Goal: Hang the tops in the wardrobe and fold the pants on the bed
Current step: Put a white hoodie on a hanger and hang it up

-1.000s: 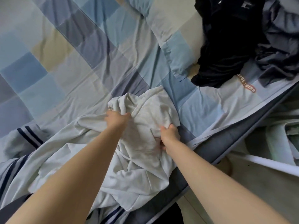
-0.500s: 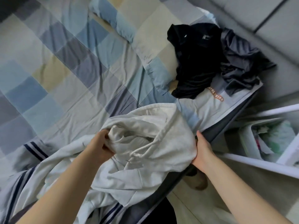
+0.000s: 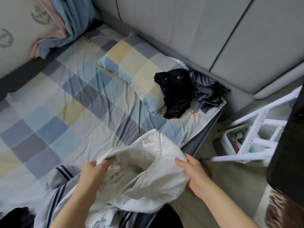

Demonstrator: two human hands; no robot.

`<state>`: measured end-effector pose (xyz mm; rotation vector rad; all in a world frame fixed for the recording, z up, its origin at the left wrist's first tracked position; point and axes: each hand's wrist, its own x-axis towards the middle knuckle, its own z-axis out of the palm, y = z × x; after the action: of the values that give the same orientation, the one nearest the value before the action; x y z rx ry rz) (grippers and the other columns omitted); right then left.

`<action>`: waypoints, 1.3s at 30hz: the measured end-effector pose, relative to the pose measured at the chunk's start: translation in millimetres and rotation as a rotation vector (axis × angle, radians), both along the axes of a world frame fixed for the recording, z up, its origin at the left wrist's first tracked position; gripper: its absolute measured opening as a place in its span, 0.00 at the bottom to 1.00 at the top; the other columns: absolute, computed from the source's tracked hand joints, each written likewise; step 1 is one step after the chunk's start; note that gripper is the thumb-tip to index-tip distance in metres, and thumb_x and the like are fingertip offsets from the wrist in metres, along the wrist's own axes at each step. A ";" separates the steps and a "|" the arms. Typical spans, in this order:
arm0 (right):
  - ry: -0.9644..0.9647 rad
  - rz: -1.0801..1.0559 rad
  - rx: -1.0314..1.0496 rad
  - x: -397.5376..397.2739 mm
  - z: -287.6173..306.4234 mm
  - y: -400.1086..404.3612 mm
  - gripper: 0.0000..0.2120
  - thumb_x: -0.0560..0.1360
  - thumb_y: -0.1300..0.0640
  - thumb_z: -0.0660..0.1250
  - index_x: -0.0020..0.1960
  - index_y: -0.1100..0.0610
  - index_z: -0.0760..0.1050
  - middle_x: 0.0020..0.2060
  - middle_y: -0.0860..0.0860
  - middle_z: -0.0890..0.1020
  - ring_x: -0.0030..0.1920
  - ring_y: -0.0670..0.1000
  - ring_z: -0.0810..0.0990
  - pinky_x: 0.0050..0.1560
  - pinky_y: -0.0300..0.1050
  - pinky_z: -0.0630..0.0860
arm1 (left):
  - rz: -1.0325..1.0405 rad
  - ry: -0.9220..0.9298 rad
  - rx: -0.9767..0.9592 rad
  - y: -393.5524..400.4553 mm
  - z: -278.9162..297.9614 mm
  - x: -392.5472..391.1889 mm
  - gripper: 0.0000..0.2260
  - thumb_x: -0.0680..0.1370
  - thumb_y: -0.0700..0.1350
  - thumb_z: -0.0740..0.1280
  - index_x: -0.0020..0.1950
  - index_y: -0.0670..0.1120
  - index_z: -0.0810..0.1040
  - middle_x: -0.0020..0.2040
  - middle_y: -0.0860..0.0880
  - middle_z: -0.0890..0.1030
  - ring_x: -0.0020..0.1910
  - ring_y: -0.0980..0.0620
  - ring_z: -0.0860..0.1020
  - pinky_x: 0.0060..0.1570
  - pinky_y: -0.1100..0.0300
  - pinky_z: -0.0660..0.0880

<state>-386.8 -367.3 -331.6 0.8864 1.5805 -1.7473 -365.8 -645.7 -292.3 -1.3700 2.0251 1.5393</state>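
1. Over the near edge of the bed (image 3: 69, 112), both hands hold a white garment (image 3: 148, 175) bunched up between them, most likely to lift it free of the other cloth so it can be sorted.
2. On the garment's left side, the left hand (image 3: 95, 173) has its fingers curled into a fold of the cloth, pinching it from above; the grip looks meant to find an edge or opening.
3. On the other side, the right hand (image 3: 195, 176) holds the garment's right edge, thumb on top and fingers underneath, so the cloth is stretched a little between the two hands.
4. I cannot tell for certain whether the garment is a top or pants; its thick rolled rim suggests a hooded top, which would go to the wardrobe.
5. Beneath the garment lies a pale cloth with dark stripes (image 3: 62, 191), still spread on the bed and waiting its turn.
6. Well apart, at the far corner near the pillow (image 3: 131, 66), a black garment (image 3: 176, 94) and a grey garment (image 3: 209, 94) sit crumpled together, touching, apparently not yet handled.
7. Beside the bed, a white rack (image 3: 256, 134) stands over a bin on the floor.
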 end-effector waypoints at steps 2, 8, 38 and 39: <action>0.069 -0.057 -0.036 8.0 45.3 -3.1 0.09 0.76 0.59 0.69 0.55 0.51 0.79 0.48 0.50 0.86 0.50 0.52 0.84 0.52 0.49 0.79 | 0.007 0.095 -0.022 -5.1 39.9 5.2 0.11 0.73 0.50 0.73 0.37 0.43 0.80 0.21 0.53 0.77 0.24 0.52 0.75 0.24 0.63 0.68; 0.342 -0.028 -0.026 46.2 172.1 1.5 0.11 0.76 0.56 0.68 0.58 0.49 0.78 0.50 0.47 0.85 0.50 0.48 0.84 0.45 0.42 0.78 | -0.017 0.393 0.035 -3.8 154.5 26.7 0.04 0.76 0.47 0.70 0.43 0.49 0.82 0.33 0.53 0.84 0.33 0.54 0.81 0.28 0.64 0.73; 0.575 -0.698 0.631 467.6 302.0 82.7 0.34 0.68 0.75 0.56 0.56 0.37 0.73 0.55 0.44 0.79 0.55 0.45 0.78 0.53 0.41 0.79 | -0.567 0.899 0.618 231.2 398.9 280.9 0.07 0.72 0.44 0.74 0.33 0.53 0.85 0.36 0.52 0.85 0.39 0.52 0.84 0.42 0.53 0.80; 0.552 -0.714 0.681 489.7 302.1 93.1 0.31 0.69 0.75 0.57 0.53 0.40 0.74 0.53 0.45 0.80 0.55 0.47 0.78 0.51 0.39 0.78 | -0.600 0.897 0.655 241.1 399.1 297.4 0.07 0.72 0.43 0.74 0.34 0.52 0.85 0.37 0.52 0.85 0.39 0.52 0.84 0.42 0.53 0.80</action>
<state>102.9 -274.2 -29.5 1.5222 2.5345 -2.0593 -68.4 -404.6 106.8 0.2221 1.7248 2.3662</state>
